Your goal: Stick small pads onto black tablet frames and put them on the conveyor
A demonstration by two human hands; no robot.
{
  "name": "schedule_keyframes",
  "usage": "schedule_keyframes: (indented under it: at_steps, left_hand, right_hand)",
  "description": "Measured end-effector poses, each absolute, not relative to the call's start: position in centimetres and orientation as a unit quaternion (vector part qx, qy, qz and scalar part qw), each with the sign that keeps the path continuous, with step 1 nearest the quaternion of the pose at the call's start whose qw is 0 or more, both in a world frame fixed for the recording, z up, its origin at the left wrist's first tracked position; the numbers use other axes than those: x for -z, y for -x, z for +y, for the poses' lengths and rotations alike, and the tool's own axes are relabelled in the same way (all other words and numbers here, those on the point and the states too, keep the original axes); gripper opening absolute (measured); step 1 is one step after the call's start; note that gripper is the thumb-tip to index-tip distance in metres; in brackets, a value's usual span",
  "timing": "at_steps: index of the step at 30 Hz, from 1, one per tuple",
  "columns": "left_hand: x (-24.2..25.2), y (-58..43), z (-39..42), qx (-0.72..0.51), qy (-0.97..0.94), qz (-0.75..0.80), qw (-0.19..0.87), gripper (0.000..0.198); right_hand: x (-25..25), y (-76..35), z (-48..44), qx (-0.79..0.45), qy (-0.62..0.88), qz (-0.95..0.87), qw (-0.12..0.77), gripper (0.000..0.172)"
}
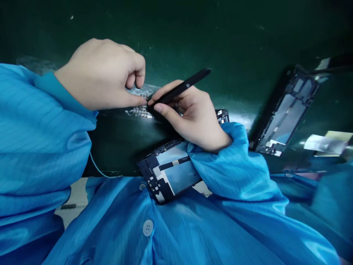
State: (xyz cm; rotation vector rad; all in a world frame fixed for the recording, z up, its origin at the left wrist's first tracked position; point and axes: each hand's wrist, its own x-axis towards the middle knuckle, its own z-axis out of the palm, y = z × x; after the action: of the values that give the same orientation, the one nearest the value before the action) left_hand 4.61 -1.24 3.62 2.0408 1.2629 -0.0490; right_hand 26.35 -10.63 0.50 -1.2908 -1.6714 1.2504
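Note:
My left hand (107, 75) has its fingers curled, the thumb stretched over a clear sheet of small metallic squares (142, 110) on the green table, gripping or pinning it. In my right hand (191, 110) is a pair of black tweezers (186, 84), held like a pen, its lower end by the left thumb tip. The tips are hidden by the fingers. Beneath my right wrist lies an opened black phone body (176, 173), partly covered by the sleeve and jutting over the table's front edge. Its inside shows grey-blue panels, a dark flex strip and small white parts.
Another opened phone body (286, 114) lies tilted on the table (248, 33) to the right. Beside it are silvery and yellowish pieces (325, 143). A thin blue cord (99, 170) hangs near my left sleeve. Blue fabric (333, 198) shows at the right edge.

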Motion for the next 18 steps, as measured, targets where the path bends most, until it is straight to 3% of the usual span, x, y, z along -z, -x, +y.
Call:
schedule_keyframes:
  at_steps: [7,11,14,18]
  left_hand:
    - [-3.9,-4.6,-1.2,0.073,-0.846,0.46,0.258,0.052]
    - [-3.5,-4.4,-1.0,0.089,-0.856,0.46,0.218,0.061]
    - [-2.5,-3.8,-0.7,0.061,-0.867,0.447,0.21,0.069]
    - [-0.5,-2.2,-0.1,0.004,-0.876,0.429,0.22,0.089]
  right_hand:
    - [-2.0,-27.5,-11.0,-0.539,0.514,-0.556,0.369,0.029]
    - [-3.6,-29.5,-16.2,-0.406,0.611,-0.499,0.462,0.014]
    - [-3.0,-30.3,-20.1,-0.287,0.656,-0.462,0.523,0.012]
    - [-1.0,-30.3,-21.7,-0.262,0.643,-0.462,0.551,0.012]
